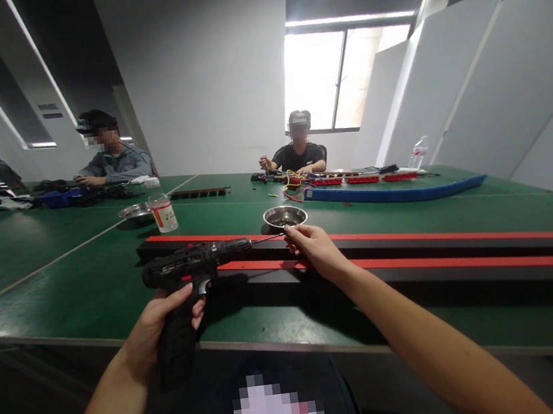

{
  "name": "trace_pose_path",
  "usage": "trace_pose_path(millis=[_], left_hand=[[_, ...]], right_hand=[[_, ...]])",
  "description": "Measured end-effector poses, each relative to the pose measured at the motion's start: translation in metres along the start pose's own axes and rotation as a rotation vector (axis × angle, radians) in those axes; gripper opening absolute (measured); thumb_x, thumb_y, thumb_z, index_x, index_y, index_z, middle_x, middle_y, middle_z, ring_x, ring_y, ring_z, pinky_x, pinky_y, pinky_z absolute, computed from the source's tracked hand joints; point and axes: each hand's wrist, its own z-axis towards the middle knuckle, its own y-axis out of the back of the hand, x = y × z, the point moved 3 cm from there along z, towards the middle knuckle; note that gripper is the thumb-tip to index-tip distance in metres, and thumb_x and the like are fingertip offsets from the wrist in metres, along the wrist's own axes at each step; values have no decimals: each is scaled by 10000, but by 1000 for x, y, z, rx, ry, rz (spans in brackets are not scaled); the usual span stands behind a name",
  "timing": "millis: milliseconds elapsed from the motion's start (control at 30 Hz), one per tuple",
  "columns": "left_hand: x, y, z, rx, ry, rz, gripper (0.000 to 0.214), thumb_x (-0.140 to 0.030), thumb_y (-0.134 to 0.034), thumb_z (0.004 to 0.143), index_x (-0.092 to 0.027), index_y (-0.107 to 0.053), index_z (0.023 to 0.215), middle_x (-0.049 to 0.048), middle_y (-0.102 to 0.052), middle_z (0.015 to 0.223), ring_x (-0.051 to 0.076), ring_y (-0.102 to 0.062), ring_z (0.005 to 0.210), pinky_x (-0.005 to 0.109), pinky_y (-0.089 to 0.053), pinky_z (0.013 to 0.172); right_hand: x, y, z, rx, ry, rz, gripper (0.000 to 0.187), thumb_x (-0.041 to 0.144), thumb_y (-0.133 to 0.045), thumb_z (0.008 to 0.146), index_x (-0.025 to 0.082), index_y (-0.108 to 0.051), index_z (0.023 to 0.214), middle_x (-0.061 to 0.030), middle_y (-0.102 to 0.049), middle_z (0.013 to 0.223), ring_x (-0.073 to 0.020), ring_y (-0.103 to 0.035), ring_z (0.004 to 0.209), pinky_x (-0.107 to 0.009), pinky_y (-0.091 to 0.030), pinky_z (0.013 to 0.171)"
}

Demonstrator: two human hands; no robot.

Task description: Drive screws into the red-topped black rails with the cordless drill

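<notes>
Black hard plastic suggests that the drill [177, 266] is stiff and rather heavy, so its handle [177, 333] is a good place to hold. Left hand [145, 330] has its grip wrapped there, above the edge of the desk [92, 310]. Right hand [315, 246] presses its fingertips together at the thin bit's [264, 239] end; what they pinch, I cannot tell. Small red details mark the body.

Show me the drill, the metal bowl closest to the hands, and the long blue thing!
Drill [178, 267]: head view, on its black body.
Metal bowl [284, 212]: head view, on its inner far wall.
Long blue thing [396, 194]: head view, middle of its side.
</notes>
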Motion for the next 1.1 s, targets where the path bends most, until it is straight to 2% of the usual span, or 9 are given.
trace_pose_path(millis=[233, 600, 800, 867, 933, 1000, 1100], left_hand=[[1, 3, 0, -15, 32, 29, 154, -198, -759, 794, -115, -689, 903, 70, -633, 703, 149, -608, 559, 230, -551, 487], [3, 5, 0, -10, 26, 93, 207, -264, -803, 779, -110, -708, 879, 68, -641, 716, 128, -597, 565, 207, -539, 507], [1, 3, 0, 4, 19, 148, 233, -306, -805, 782, -124, -705, 887, 54, -628, 698, 136, -591, 562, 211, -519, 486], [-12, 2, -1, -6, 1, 188, 253, -301, -814, 775, -127, -706, 922, 52, -639, 700, 141, -595, 558, 218, -528, 492], [-35, 6, -1, -30, -19, 257, 275, -282, -825, 767, -118, -707, 955, 58, -665, 716, 146, -614, 560, 222, -546, 512], [-71, 14, 3, -84, -46, 394, 251, -259, -831, 760, -84, -704, 886, 77, -685, 710, 159, -640, 558, 222, -554, 508], [-137, 34, 16, -190, -132, 608, 252, -145, -816, 753, -50, -706, 959, 63, -702, 681, 178, -644, 491, 224, -510, 414]], right_hand=[[1, -2, -1, 1, 12, -32, 517, 691, -713, 761, 182, -622, 731, -3, -591, 667, -118, -499, 589, -262, -409, 573], [-1, -1, -2, -64, 117, -242, 482, 655, -643, 841, 197, -581, 703, -28, -635, 673, -159, -574, 619, -285, -448, 613], [-1, -1, -2, -52, 112, -259, 452, 626, -629, 859, 203, -577, 705, -20, -621, 666, -156, -566, 611, -281, -443, 594], [-2, 0, -1, -67, 99, -268, 445, 616, -635, 853, 204, -574, 696, -17, -606, 642, -155, -555, 593, -282, -432, 580], [-3, 1, 0, -95, 83, -287, 436, 599, -630, 858, 203, -571, 686, -14, -591, 617, -151, -539, 569, -283, -416, 562], [-4, 1, 0, -111, 65, -309, 416, 574, -624, 868, 201, -578, 690, -20, -602, 626, -151, -542, 561, -283, -408, 550], [-4, -2, -1, -70, 29, -332, 367, 539, -630, 873, 198, -614, 737, -38, -650, 684, -160, -572, 566, -287, -416, 534]])
